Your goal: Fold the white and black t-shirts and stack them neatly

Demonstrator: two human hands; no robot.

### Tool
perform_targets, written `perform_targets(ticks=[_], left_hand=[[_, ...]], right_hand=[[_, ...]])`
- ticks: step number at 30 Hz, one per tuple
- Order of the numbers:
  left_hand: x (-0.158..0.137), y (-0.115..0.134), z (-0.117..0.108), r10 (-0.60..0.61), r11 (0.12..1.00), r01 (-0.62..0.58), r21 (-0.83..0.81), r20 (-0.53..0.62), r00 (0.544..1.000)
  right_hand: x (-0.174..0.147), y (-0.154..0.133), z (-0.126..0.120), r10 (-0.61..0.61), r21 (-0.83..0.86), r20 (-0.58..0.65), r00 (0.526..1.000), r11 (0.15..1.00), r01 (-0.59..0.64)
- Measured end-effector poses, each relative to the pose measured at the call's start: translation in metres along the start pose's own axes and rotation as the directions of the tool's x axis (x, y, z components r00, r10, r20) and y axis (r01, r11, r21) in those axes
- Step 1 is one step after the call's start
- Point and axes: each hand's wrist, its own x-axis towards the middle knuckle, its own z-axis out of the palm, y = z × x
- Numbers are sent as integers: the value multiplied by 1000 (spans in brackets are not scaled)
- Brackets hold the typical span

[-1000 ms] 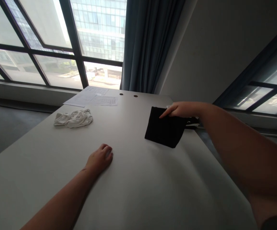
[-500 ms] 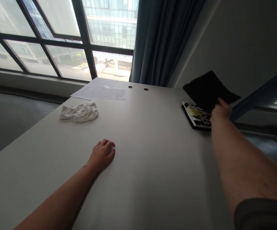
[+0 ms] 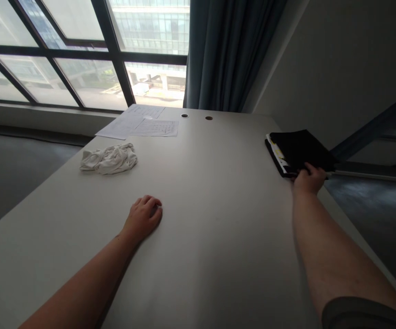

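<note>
At the right side of the table, my right hand [image 3: 309, 179] grips the near edge of a flat black sheet [image 3: 306, 145], whose exact kind I cannot tell. The sheet lies over a white item with black and yellow print [image 3: 277, 150], of which just the left strip shows. Under both is a black base [image 3: 274, 158], mostly covered. My left hand [image 3: 143, 214] rests on the table with fingers loosely bent and the thumb apart from them; I see nothing held in it. Beyond it lies a crumpled white cloth [image 3: 109, 159].
Written papers [image 3: 129, 122] lie at the far left corner of the white table [image 3: 205, 205]. Two round cable holes, a left one [image 3: 184, 116] and a right one [image 3: 209, 118], sit near the far edge. A window and a blue curtain [image 3: 228, 55] stand behind.
The black sheet has come down from a raised, tilted position and now lies over the printed item. My right hand has lowered with it. The left hand stays in place on the table.
</note>
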Motion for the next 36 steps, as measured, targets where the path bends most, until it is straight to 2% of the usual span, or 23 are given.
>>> perform_targets(ticks=[2,4,7,10,11,12,14,17,19,22,26,29,32,36], left_hand=[[17,-15,-1,-12,1000,12,-1,-68,998],[36,-36,-8,-72,997,74,1,-230,970],[61,-77,-25,-137,986,165,18,-473,870],[76,-121,-40,-248,953,302,-10,-598,762],[80,-134,-44,-299,936,352,-34,-605,738],[85,-145,-46,-346,919,390,-53,-580,738],[96,-160,-48,-421,893,444,-65,-466,778],[112,-166,-48,-458,878,479,5,-281,843],[119,-163,-50,-473,866,497,49,-237,848],[122,-156,-52,-482,859,508,62,-235,844],[112,-145,-48,-460,870,486,83,-222,860],[101,-125,-39,-416,881,447,157,-195,888],[88,-84,-28,-361,896,381,230,-123,924],[58,-1,-8,-287,933,294,206,-62,956]], right_hand=[[-10,-3,-4,-39,-163,39,998,986,45],[-22,-8,-9,-56,-259,136,989,962,91],[-41,-14,-18,-87,-349,244,966,921,171],[-63,-13,-30,-114,-390,291,950,893,227],[-73,-12,-35,-123,-389,311,943,888,244],[-83,-10,-40,-139,-377,337,931,886,269],[-106,-7,-51,-207,-321,391,897,883,343],[-145,-9,-64,-350,-199,442,826,860,471],[-171,-19,-70,-393,-159,457,798,846,508],[-205,-42,-71,-406,-143,484,776,838,527],[-240,-74,-65,-418,-98,540,731,831,548],[-264,-94,-59,-418,-56,550,723,846,531],[-292,-116,-51,-411,0,541,734,873,488],[-332,-145,-46,-444,97,535,719,878,469]])
